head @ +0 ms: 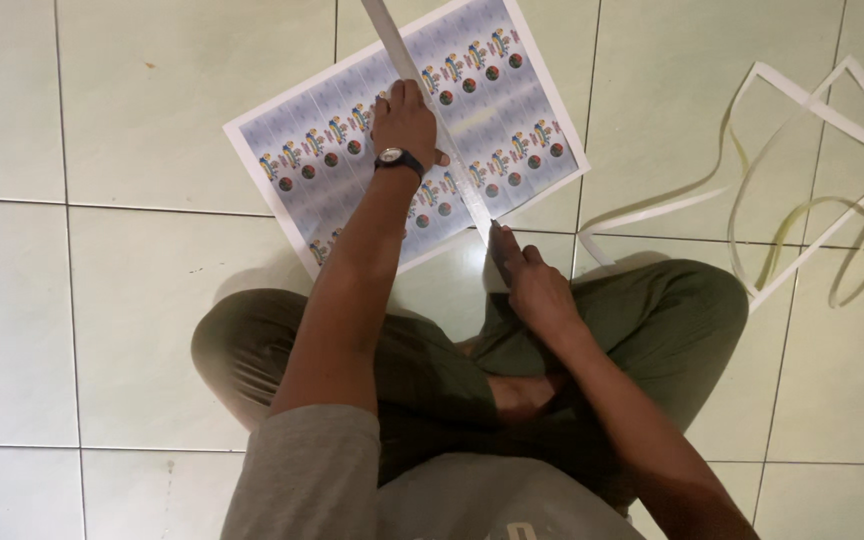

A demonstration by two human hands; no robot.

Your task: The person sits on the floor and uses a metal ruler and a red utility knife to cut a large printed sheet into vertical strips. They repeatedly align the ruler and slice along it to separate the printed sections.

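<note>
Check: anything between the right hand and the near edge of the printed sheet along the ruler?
Nothing visible. The right hand already sits at the near edge of the printed sheet, at the ruler's lower end. The left hand presses the ruler farther up, clear of it.

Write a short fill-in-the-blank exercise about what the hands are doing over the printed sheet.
1. The left hand presses a long ____ onto the printed sheet.
2. The left wrist wears a ____.
3. The right hand is at the sheet's ____ edge.
4. Cut paper strips lie on the tiled ____.

Missing words: ruler; wristwatch; near; floor
</note>
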